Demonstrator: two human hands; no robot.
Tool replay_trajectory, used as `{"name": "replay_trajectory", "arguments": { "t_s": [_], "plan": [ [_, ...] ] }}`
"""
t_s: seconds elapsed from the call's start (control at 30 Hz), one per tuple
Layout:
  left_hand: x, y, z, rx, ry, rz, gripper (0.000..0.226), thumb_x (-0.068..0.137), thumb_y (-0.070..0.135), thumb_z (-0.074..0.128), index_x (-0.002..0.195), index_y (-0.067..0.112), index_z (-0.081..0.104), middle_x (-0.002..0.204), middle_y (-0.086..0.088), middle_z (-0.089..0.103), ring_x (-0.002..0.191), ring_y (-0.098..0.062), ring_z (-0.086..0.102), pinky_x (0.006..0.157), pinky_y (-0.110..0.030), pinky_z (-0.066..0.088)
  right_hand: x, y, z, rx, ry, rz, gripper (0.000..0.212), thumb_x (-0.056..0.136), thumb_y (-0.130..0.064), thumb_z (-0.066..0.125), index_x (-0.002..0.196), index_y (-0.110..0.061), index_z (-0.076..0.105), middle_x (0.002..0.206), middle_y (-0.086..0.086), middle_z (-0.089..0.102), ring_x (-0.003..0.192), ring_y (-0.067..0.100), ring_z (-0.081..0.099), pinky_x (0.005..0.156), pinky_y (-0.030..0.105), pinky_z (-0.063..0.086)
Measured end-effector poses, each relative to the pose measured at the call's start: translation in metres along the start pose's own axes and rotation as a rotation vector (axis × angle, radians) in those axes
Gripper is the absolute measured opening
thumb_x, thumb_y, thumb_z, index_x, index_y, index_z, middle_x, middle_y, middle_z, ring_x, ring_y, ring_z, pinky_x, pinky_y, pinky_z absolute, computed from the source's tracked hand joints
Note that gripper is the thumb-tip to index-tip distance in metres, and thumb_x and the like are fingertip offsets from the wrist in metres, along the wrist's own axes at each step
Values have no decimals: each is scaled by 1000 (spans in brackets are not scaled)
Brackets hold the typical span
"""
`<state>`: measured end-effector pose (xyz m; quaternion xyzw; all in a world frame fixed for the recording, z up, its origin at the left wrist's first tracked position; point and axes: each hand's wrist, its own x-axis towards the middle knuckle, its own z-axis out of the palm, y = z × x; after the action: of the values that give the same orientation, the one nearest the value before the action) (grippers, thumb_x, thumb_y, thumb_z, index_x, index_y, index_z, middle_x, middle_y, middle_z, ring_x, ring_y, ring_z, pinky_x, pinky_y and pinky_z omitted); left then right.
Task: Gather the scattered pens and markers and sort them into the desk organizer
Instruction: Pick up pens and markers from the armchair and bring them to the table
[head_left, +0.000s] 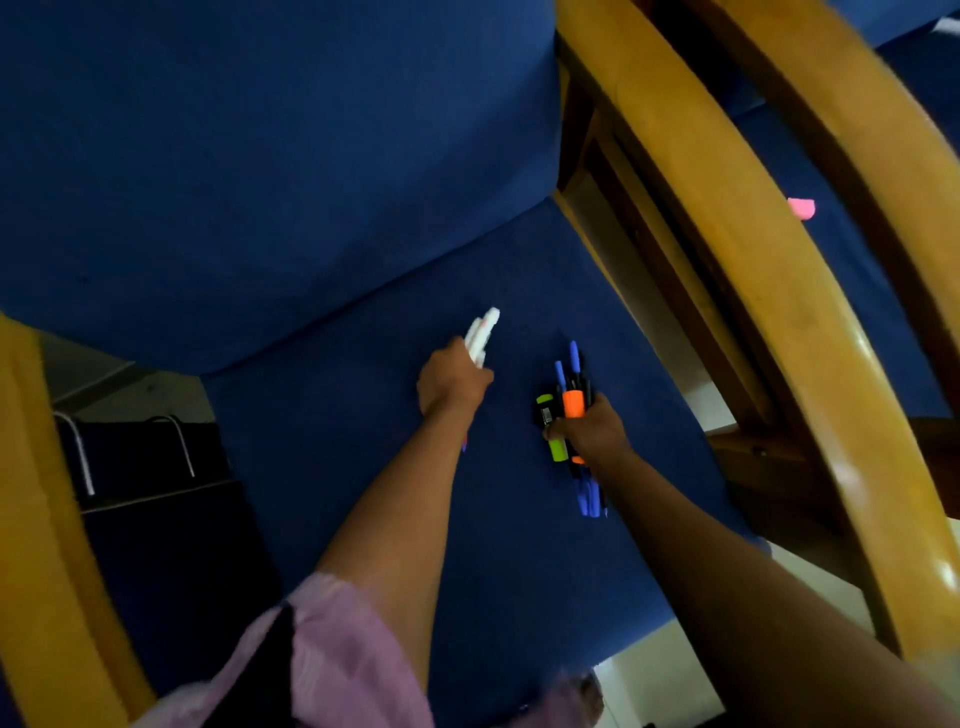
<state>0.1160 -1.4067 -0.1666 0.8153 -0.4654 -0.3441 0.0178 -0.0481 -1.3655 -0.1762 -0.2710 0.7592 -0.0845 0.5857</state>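
Two hands closed: left hand grips white marker; right hand clutches marker bundle.

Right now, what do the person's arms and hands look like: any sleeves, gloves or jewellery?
Both forearms are bare. The left hand and right hand wear no gloves; no rings, watch or bracelets show, though blur limits detail. A loose pale pink-lilac sleeve covers the left upper arm, with a dark band across it. The right arm's sleeve is out of view.

Both hands around pens
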Motion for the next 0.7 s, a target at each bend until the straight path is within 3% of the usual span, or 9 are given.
{"name": "replay_trajectory", "arguments": {
  "t_s": [0.23, 0.33, 0.43, 0.6, 0.7],
  "plan": [
    [-117, -55, 54, -603, -201, -321, 8, 83, 13, 62, 85, 11, 55, 76, -5, 61, 62, -15, 56, 55, -25, 44, -61, 58, 1, 113, -126, 43, 49, 68, 1, 75, 110, -8, 52, 96, 13, 60, 85, 28, 60, 63, 31, 50],
    [-168, -60, 81, -761, -194, -414, 19, 82, 4, 61, 70, 14, 51, 62, -2, 53, 51, -11, 47, 47, -22, 37, -85, 87, -9, 98, -133, 34, 41, 70, 2, 74, 100, -11, 49, 87, 10, 58, 80, 25, 57, 55, 26, 45],
    [-216, -51, 105, -857, -196, -462, 22, 82, 0, 59, 68, 13, 50, 56, -3, 48, 42, -10, 40, 38, -18, 33, -107, 120, -27, 53, -129, -20, 43, 66, 2, 75, 100, -9, 52, 89, 13, 61, 78, 26, 59, 62, 34, 52],
    [-313, -24, 143, -952, -150, -475, 17, 80, 1, 61, 70, 13, 54, 64, -7, 55, 60, -23, 53, 61, -31, 45, -165, 187, -88, 21, -106, -94, 48, 63, -5, 77, 101, -11, 48, 97, 12, 61, 89, 30, 61, 75, 39, 54],
    [-390, 2, 164, -983, -102, -459, 19, 81, 4, 62, 68, 14, 52, 62, -5, 53, 56, -20, 49, 61, -30, 41, -214, 230, -144, 19, -80, -145, 48, 64, -5, 76, 103, -11, 49, 101, 13, 62, 91, 31, 62, 79, 40, 55]
  ]
}}
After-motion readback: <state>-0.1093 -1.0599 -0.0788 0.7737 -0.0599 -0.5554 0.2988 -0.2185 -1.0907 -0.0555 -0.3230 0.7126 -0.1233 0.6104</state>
